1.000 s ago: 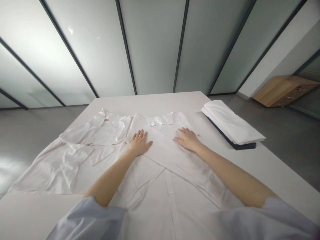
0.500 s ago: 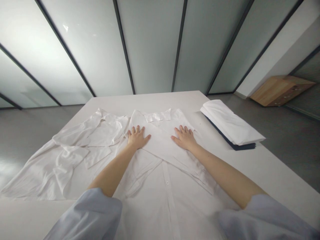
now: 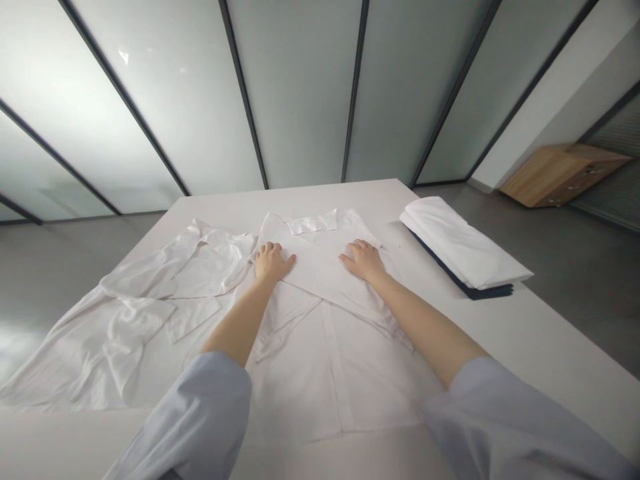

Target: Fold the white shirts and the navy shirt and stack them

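A white shirt (image 3: 320, 267) lies spread in front of me, collar at the far end, its sleeves folded across the body. My left hand (image 3: 273, 261) rests on the left side of its upper part, fingers slightly curved and thumb apart. On the right side of the same shirt lies my right hand (image 3: 365, 259), thumb spread from the fingers. Neither hand visibly grips the cloth. Beside it on the left is another white garment (image 3: 150, 313), rumpled and with folded-over sleeves.
On the right of the white table (image 3: 500, 333) sits a folded white cloth (image 3: 465, 243) on top of a dark blue folded cloth (image 3: 487, 293). A wooden cabinet (image 3: 555, 175) stands on the floor beyond, near frosted glass panels (image 3: 300, 87).
Both hands have moved slightly away from me, and the shirt has shifted with them; its near hem now shows on the table. The fingers are a little more bent.
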The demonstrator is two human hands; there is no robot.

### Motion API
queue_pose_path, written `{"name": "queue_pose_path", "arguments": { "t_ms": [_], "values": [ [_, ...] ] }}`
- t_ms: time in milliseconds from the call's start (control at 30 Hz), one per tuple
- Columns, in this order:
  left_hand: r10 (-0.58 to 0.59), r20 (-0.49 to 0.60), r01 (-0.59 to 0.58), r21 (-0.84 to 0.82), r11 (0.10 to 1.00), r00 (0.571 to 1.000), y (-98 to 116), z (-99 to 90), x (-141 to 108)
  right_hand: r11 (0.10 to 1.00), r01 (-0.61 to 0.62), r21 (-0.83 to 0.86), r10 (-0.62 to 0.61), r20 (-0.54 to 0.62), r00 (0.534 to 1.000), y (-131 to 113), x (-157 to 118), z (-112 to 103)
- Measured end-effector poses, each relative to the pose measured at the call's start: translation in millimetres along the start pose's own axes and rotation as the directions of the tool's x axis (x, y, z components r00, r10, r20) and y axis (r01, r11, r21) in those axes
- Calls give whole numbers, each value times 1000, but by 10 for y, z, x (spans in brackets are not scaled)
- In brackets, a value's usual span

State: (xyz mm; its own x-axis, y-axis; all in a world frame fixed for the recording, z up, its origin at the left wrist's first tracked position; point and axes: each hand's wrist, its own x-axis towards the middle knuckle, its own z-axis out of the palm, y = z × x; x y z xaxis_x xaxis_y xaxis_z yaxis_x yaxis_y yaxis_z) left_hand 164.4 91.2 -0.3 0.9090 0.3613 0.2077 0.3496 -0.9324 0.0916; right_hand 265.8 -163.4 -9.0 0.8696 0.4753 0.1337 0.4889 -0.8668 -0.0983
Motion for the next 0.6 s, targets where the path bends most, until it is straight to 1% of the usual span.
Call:
{"name": "queue_pose_path", "arguments": {
  "t_ms": [33,100,200,300,333,400,500,600],
  "values": [
    [-18,-8,18,1,1000,1000,5,-6,-7,1000,-8,-9,8,-32,999,-6,-7,-9],
    [-25,21,25,-7,1000,999,18,-19,-17,999,-16,-31,14,-60,998,-21,-30,-32],
    [-23,75,25,-25,999,997,51,-51,-45,999,9,-48,-11,-46,999,-44,-79,-64],
    [-13,62,13,-8,1000,998,92,-112,-146,999,22,-27,-24,-45,999,-35,-134,-83],
    [0,76,0,-4,1000,997,102,-136,-205,999,33,-13,-33,-38,999,-20,-157,-89],
    [38,140,-37,-10,999,989,108,-178,-360,997,75,22,-76,0,997,25,-224,-107],
    [84,239,-77,-40,996,967,94,-218,-659,988,142,51,-146,71,987,85,-411,-134],
    [107,309,-93,-61,994,945,95,-237,-955,992,126,6,-126,123,984,75,-692,-134]
  ]
}}
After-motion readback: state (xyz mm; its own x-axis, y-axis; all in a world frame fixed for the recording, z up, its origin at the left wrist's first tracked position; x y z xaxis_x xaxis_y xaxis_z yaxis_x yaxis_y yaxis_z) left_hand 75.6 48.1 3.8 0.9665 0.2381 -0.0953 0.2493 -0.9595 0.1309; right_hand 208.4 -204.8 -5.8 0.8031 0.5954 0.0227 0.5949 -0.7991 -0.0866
